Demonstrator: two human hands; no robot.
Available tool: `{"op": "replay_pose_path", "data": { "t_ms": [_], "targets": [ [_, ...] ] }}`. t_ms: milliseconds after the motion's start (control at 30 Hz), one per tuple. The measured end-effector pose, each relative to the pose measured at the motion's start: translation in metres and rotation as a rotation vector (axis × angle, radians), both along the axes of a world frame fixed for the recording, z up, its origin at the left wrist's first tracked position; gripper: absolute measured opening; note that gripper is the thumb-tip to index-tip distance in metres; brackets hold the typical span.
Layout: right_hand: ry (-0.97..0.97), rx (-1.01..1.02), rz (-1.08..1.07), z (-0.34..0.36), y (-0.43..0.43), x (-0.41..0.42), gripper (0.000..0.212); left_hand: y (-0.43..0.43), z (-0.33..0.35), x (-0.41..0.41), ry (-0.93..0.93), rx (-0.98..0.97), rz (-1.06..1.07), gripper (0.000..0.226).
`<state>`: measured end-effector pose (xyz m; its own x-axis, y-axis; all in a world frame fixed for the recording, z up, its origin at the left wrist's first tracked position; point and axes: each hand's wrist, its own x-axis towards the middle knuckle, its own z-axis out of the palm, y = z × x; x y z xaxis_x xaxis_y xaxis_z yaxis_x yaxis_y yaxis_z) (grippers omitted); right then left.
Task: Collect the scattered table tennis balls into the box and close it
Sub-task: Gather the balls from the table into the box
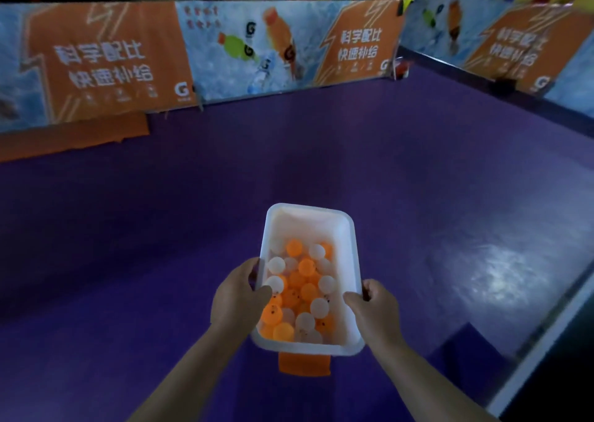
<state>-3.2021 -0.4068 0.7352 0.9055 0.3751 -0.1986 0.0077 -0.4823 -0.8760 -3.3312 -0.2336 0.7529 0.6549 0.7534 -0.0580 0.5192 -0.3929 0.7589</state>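
A white plastic box (308,219) is held up in front of me, open at the top, with no lid on it. Several orange and white table tennis balls (302,296) fill its near half. My left hand (238,296) grips the box's left rim, thumb over the edge and fingers curled around the outside. My right hand (373,306) grips the right rim the same way. An orange clip or handle (303,363) hangs below the box's near end. No loose balls show on the purple floor (160,244).
Low advertising barriers (283,48) in orange and blue fence the purple floor at the back, left and right. An orange flap (74,138) lies at the foot of the left barrier. A dark table edge (546,341) runs along the lower right.
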Motion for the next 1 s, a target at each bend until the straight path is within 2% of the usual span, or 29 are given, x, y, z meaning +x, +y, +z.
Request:
{"op": "replay_pose_path", "data": {
  "t_ms": [333, 500, 667, 867, 1000],
  "targets": [
    [-0.089, -0.060, -0.073, -0.004, 0.070, 0.207, 0.029, 0.079, -0.016, 0.213, 0.012, -0.044, -0.125, 0.045],
    [-0.091, -0.092, -0.195, -0.014, 0.108, 0.312, 0.009, 0.129, -0.021, 0.336, -0.021, -0.070, -0.262, 0.037],
    [-0.055, -0.095, -0.355, -0.012, 0.141, 0.420, 0.011, 0.177, -0.009, 0.477, -0.001, -0.076, -0.419, 0.039],
    [-0.080, -0.131, -0.543, -0.013, 0.121, 0.526, 0.011, 0.168, -0.007, 0.631, 0.024, -0.069, -0.653, 0.034],
    [-0.014, -0.150, -0.656, -0.027, 0.081, 0.602, 0.009, 0.133, -0.018, 0.729, 0.042, -0.082, -0.758, 0.034]
  ]
}}
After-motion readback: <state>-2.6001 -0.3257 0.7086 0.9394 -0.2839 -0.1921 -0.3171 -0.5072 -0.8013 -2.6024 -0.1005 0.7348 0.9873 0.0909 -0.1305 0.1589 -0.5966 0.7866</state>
